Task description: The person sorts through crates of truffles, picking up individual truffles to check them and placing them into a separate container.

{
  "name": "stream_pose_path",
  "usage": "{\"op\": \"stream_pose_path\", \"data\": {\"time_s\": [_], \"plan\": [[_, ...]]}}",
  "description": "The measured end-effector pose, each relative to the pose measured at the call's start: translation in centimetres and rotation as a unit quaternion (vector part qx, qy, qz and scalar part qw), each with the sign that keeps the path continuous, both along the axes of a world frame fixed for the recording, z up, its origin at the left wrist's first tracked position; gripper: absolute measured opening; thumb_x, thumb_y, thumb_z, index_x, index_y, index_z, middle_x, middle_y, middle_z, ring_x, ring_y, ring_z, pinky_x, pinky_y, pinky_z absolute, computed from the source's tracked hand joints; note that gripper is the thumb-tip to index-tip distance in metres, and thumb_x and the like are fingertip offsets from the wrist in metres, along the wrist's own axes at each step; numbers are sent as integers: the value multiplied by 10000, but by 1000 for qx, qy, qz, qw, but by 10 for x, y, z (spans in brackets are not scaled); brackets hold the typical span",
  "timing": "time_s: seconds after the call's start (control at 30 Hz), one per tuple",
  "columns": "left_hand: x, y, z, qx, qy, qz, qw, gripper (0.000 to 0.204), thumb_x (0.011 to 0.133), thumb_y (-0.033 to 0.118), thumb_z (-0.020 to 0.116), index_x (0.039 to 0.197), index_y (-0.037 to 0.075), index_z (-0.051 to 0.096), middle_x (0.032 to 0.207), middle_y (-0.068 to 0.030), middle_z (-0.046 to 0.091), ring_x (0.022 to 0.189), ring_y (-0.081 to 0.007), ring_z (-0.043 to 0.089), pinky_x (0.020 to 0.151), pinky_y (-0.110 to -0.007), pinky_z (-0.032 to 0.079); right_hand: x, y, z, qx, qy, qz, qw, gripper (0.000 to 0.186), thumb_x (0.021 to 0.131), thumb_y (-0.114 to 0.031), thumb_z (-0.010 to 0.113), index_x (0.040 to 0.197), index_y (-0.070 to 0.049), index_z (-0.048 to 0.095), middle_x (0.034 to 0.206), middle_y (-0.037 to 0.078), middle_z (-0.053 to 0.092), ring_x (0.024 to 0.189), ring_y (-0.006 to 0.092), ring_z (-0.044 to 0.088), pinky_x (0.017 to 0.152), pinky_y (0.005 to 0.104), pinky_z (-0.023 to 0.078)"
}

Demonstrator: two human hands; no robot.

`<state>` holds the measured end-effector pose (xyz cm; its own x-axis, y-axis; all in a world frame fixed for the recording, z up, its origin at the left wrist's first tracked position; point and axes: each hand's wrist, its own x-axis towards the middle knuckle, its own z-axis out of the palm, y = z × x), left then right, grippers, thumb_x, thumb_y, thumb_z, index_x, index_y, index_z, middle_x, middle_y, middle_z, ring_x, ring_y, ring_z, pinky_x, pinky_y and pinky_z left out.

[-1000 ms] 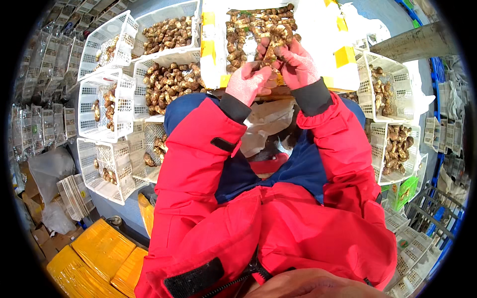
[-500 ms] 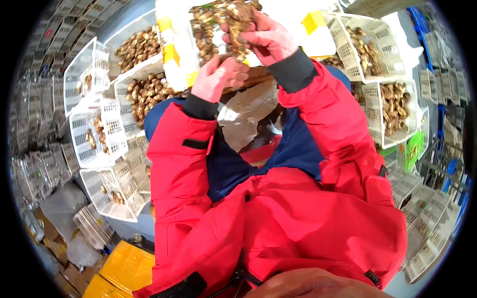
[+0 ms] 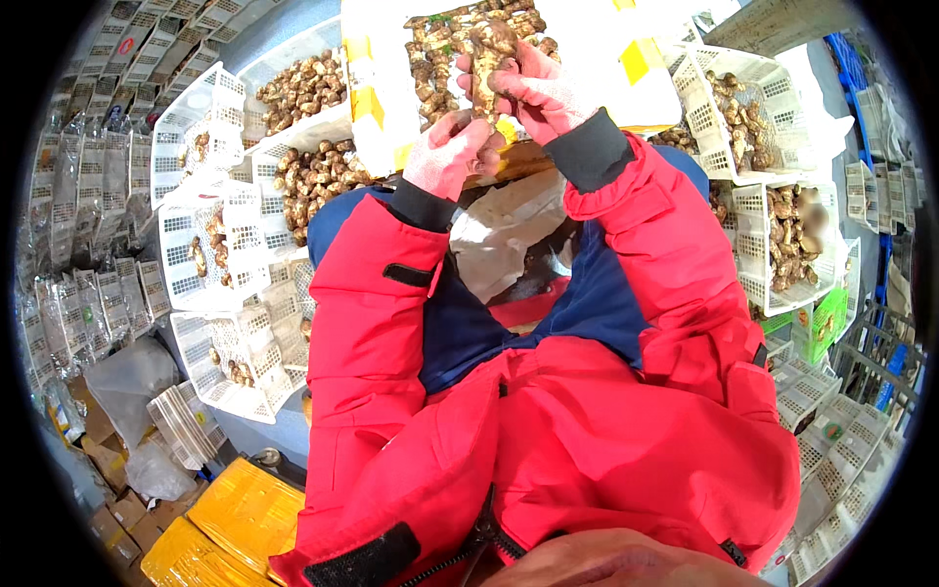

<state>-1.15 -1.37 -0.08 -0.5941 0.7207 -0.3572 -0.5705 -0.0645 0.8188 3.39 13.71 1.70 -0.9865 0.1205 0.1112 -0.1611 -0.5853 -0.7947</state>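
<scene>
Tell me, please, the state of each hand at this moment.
Left hand: partly closed near the mushroom's lower end; whether it holds anything cannot be told.
Right hand: closed, holding the long brown round-capped mushroom.

blue-grey floor point(image 3: 286, 35) | left: stacked white crates point(image 3: 83, 215) | upper right: thick beam point(image 3: 778, 22) | light: glaring, top centre

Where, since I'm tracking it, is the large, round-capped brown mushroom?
Head view, top centre: the mushroom is in the pink-gloved right hand, beyond the left hand, seen against the white yellow-taped box.
</scene>
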Motion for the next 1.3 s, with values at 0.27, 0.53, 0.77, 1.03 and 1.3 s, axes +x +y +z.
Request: {"op": "stream_pose_path", "data": {"time_s": [0.27, 0.53, 0.77, 1.03, 1.3], "plan": [[0, -1, 2, 15, 31, -22, 999, 333, 782, 148, 574, 1005, -63, 444, 783, -132, 560, 592, -136, 488, 516, -242, 398, 0, 8, -11, 24, -21, -6, 999, 405, 815, -57, 437, 1214, -58, 368, 1121, 95, 519, 970, 151, 545, 623, 183, 391], [2, -1, -6, -4, 160, 83, 984, 320, 727, 110, 645, 969, -16, 478, 813, -94, 564, 680, -128, 547, 586, -234, 455, -4, -9, -4, -13, 0, 8, 1000, 383, 835, -90, 483, 1196, -30, 372, 1104, 122, 526, 1007, 195, 523, 700, 211, 420], [2, 5, -12, -50, 260, 86, 960, 329, 710, 84, 666, 961, -16, 479, 740, -58, 553, 607, -90, 514, 547, -205, 419, -3, 3, -20, 16, -58, -43, 997, 260, 812, -97, 533, 1055, -31, 469, 1003, 94, 583, 901, 143, 562, 617, 197, 378], [5, 2, -7, -5, 157, 66, 985, 361, 718, 98, 633, 1006, -37, 463, 857, -114, 578, 712, -148, 573, 610, -236, 459, -7, 7, -30, 12, -28, -35, 999, 268, 826, -101, 499, 1083, -37, 454, 1017, 104, 577, 899, 168, 573, 602, 191, 380], [4, -4, 12, 50, 27, -6, 998, 290, 853, 243, 441, 977, -12, 500, 759, -107, 564, 559, -163, 525, 517, -274, 439, -3, 4, -15, -77, 6, 78, 994, 441, 851, -127, 477, 1252, -24, 324, 1194, 140, 452, 1094, 251, 461, 890, 363, 409]]}}
